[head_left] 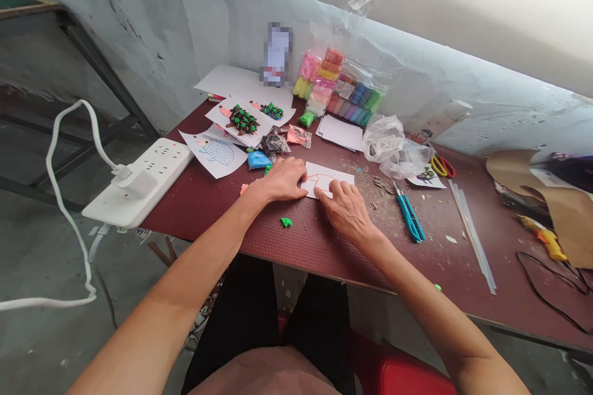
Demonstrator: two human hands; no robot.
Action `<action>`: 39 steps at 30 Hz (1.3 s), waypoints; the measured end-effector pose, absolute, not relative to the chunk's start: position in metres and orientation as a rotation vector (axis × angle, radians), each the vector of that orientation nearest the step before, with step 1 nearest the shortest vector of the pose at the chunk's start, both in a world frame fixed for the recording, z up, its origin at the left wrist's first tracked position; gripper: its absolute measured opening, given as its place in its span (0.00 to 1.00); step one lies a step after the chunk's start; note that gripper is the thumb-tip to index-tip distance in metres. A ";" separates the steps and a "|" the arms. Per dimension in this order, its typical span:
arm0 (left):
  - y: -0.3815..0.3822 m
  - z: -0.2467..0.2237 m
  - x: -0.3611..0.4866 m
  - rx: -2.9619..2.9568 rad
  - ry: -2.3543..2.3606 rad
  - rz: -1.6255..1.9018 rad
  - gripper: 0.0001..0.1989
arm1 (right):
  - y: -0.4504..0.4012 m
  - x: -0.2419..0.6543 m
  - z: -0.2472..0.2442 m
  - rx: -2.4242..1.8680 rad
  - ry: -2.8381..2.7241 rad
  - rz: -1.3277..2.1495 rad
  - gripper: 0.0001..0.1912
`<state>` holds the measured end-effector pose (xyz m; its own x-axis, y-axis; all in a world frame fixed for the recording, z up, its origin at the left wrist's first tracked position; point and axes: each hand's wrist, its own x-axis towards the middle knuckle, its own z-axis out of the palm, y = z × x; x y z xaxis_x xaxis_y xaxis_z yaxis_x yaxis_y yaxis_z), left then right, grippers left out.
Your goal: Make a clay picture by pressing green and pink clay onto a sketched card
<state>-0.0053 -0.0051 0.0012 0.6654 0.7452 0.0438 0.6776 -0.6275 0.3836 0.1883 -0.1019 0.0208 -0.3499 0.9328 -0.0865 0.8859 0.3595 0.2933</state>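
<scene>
A small white card (328, 174) with an orange line drawing lies on the dark red table in front of me. My left hand (288, 179) rests at the card's left edge, its fingers bent and the thumb reaching toward the card. On the card's lower right part is my right hand (345, 205), with its thumb apart from its curved fingers and their tips on the paper. Nothing held shows in either hand. Close below the card sits a green lump of clay (286, 222). Orange clay (244, 188) peeks out beside my left wrist.
Hedgehog pictures (243, 120), a blue hedgehog drawing (217, 154) and clay packets (354, 95) lie behind. Rightward are seeds (382, 185), a utility knife (408, 215), scissors (443, 166), glue sticks (472, 237) and a glue gun (544, 237). A power strip (139, 182) is left.
</scene>
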 end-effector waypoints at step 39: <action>-0.005 0.002 -0.006 2.530 1.121 0.285 0.11 | -0.114 0.181 0.013 1.896 2.617 0.226 0.17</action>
<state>-0.0065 -0.0054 0.0022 0.6654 0.7455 0.0387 0.6733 -0.6217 0.4002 0.1813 -0.1142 0.0129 -0.3119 0.9364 0.1606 0.9501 0.3070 0.0552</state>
